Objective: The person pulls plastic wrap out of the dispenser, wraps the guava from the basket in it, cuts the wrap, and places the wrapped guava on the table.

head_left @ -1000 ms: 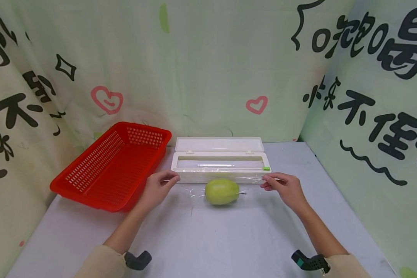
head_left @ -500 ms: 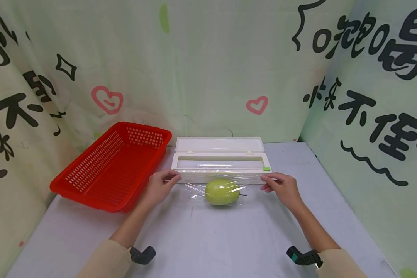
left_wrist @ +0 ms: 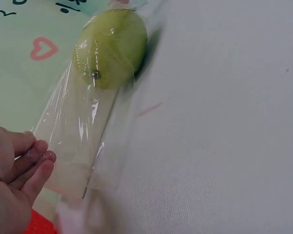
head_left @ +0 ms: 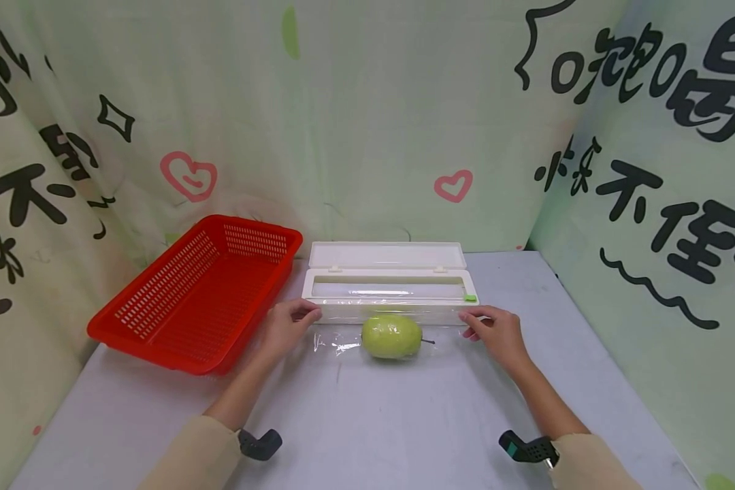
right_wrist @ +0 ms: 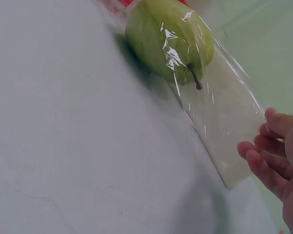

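A green pear lies on its side on the white table, its dark stem toward the right. Clear cling film stretches over it in wrinkles and shiny folds. My left hand pinches the film to the left of the pear, and my right hand pinches it to the right, between thumb and fingertips. Right behind the pear stands a white cling film dispenser with its lid raised. A green slide cutter sits at the right end of its front rail.
A red plastic basket stands at the left, close to my left forearm. Printed curtains enclose the back and sides of the table. Each wrist carries a black camera mount.
The film over the pear went from slack to raised and shiny half a second ago, then lower toward the table now. Both hands have shifted slightly inward, still holding the film. The pear stays put.
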### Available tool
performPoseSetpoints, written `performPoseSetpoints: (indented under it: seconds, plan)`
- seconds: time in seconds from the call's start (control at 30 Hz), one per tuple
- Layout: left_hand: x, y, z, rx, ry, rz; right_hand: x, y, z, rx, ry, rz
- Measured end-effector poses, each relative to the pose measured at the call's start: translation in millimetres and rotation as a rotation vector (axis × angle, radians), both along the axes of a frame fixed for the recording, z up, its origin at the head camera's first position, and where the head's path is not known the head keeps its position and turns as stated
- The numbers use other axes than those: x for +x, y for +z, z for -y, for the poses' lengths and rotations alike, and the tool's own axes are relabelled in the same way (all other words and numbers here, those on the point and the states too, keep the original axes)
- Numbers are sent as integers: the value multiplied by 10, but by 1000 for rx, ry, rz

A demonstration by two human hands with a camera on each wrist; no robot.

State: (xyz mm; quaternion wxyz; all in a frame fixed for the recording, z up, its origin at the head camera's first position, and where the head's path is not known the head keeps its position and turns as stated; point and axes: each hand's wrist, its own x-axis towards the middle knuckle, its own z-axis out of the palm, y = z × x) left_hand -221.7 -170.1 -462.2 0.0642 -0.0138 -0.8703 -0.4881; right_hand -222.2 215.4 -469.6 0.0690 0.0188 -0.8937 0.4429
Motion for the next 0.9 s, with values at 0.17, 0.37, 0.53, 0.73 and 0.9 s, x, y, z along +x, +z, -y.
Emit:
performPoseSetpoints:
  seconds: [0.17, 0.37, 0.53, 0.73, 0.9]
  plan:
    - [-22, -24, -44, -1, 46, 4, -33, -31, 8, 41, -24, -20]
    - [-48, -58, -79, -19, 93, -31, -41, -14, 34, 77, -48, -25]
    - [-50, -73, -88, -50, 130, -77, -58, -8, 42, 120, -75, -28]
    - [-47, -78, -84, -80, 178, -82, -87, -6, 35, 196, -107, -63]
    - [-52, -74, -90, -104, 203, -75, -115, 1, 26, 282, -149, -80]
